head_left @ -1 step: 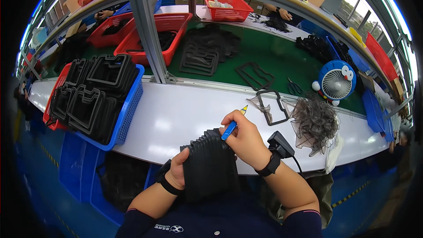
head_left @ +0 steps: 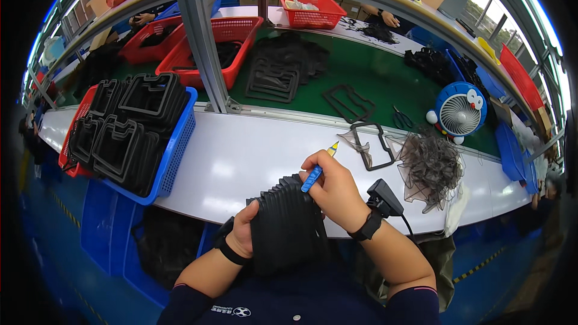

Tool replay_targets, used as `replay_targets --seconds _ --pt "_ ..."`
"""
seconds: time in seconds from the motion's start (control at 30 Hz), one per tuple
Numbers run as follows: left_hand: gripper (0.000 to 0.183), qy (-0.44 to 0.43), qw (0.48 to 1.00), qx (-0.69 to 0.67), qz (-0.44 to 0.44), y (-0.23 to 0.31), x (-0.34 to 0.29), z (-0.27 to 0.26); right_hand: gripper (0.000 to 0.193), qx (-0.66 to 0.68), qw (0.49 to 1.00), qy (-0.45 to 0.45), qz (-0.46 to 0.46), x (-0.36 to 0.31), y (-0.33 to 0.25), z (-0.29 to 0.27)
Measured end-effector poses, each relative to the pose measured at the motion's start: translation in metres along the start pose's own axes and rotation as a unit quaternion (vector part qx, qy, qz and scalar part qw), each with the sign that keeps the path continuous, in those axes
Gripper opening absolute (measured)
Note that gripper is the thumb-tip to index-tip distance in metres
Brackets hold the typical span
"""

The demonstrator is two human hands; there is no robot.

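Observation:
My left hand [head_left: 243,229] grips the left side of a thick stack of black frames [head_left: 288,229], held upright against my front at the table's near edge. The frames' edges fan out in ridges along the top. In the fingers of my right hand [head_left: 339,192] is a slim blue tool with a yellow end [head_left: 313,177]. Its yellow end points up and away, while the blue end lies by the stack's upper right corner. What kind of tool it is I cannot make out. Beyond my right hand lies a single black frame [head_left: 385,155] with sheer mesh scraps.
A blue basket [head_left: 174,150] full of black frames stands at the left. To the right are a heap of dark mesh scraps [head_left: 430,165], a black corded device [head_left: 385,197] and a blue fan [head_left: 460,111]. Scissors [head_left: 401,118] and more frames [head_left: 271,81] lie behind, past a metal post [head_left: 201,36].
The blue tool has turned slightly in my right fingers, showing a ridged side. My hands and the stack stay in place.

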State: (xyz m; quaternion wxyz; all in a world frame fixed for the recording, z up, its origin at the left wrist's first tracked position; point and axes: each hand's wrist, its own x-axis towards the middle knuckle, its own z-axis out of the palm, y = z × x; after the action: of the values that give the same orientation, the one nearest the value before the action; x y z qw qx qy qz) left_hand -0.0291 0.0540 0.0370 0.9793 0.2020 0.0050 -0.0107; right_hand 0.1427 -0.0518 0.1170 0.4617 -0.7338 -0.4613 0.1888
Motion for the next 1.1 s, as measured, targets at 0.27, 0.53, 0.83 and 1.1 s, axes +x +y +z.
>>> replay_targets --seconds 0.27,0.53,0.83,1.1 --pt "0.096 -0.010 0.998 -0.057 0.018 0.001 -0.002 -0.020 0.050 -0.035 0.979 -0.088 -0.179 -0.006 0.001 -0.022" --pt "0.085 -0.012 0.992 -0.123 0.027 -0.011 0.001 -0.049 0.027 0.073 0.991 -0.038 -0.101 -0.011 0.022 0.014" --pt "0.092 -0.138 0.985 -0.101 0.024 0.001 0.013 0.003 0.022 0.233 0.971 0.056 0.020 0.018 0.049 0.001" --pt "0.096 -0.012 0.997 -0.064 0.040 0.013 0.024 0.002 0.043 -0.247 0.968 -0.053 0.013 -0.015 0.109 -0.047"
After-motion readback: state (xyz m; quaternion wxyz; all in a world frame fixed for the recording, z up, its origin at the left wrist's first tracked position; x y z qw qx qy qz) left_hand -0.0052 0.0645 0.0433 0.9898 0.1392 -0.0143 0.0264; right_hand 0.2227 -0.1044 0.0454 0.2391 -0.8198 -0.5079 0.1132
